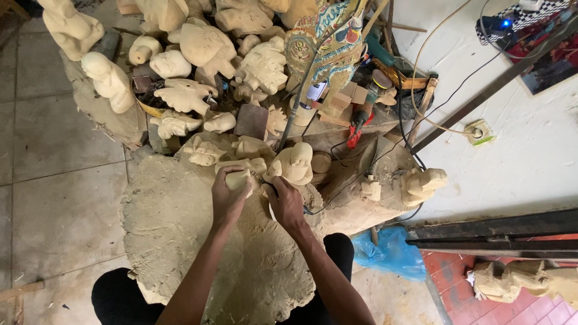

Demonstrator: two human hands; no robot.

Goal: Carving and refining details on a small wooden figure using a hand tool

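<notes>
We've got open room on the near, sawdust-covered side of the big stump slab (174,241), with tile floor (54,180) off to our left. Carved wooden figures (198,48) crowd the far edge, and a seated figurine (293,164) sits just beyond our hands. Our left hand (227,198) has its fingers wrapped around a small pale wood carving (239,178), rough and unfinished, near the slab's far middle, while our right hand (286,204) is closed on a dark tool (269,191) right beside it.

hands (229,201): 2 | blue plastic bags (388,253): 1 | wall sockets (478,132): 1 | painted carvings (328,42): 1

Bare forearms, black trousers at knees
</notes>
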